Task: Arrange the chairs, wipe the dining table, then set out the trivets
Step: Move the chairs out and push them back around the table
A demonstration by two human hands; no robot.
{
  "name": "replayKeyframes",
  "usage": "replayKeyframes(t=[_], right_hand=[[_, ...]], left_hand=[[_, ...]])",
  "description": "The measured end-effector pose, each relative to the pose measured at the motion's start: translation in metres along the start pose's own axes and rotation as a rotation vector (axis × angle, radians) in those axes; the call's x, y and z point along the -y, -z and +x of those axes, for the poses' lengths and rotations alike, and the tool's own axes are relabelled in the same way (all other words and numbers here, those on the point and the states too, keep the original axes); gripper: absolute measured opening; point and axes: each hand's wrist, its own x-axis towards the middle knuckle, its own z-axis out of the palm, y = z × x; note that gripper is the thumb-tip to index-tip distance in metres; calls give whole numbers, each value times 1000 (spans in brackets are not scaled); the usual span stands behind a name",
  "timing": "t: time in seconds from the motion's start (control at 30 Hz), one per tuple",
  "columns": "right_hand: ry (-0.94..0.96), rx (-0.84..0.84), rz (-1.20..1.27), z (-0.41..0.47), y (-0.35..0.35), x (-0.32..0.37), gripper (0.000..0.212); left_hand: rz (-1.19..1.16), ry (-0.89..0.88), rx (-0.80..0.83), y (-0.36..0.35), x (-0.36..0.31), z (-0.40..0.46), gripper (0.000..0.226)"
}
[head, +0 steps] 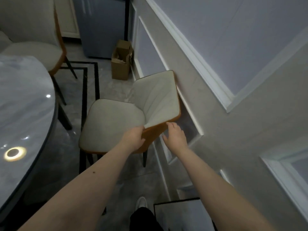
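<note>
A dining chair (113,124) with a pale cushioned seat, pale backrest and orange shell stands on the floor between the round table (21,105) and the wall. My left hand (133,139) grips the near corner of the backrest, thumb on the orange back. My right hand (175,137) hovers open beside the top edge of the backrest, fingers spread and just touching or nearly touching it. A second matching chair (33,52) is pushed toward the table at the far left.
The panelled wall (216,64) runs close along the right of the chair. A brown cardboard box (121,64) sits on the floor by the wall beyond it. A grey cabinet (100,27) stands at the back. My foot (141,202) is on the marble floor below.
</note>
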Motion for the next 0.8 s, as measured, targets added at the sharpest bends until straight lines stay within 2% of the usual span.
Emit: replayKeyframes(t=[0.27,0.5,0.6,0.8], right_hand=[[5,-131,99,89,-4,-44,56],[-109,-38,399,113,-20,-48,81],[-124,-37,423,118,-24,-49,86],[-151,-67,475,112,-22,-48,96]], left_hand=[[35,94,20,-34,-37,94,65],[22,198,69,-58,-45,130,57],[55,236,59,-64,-42,140,51],[135,176,43,-63,-35,129,35]])
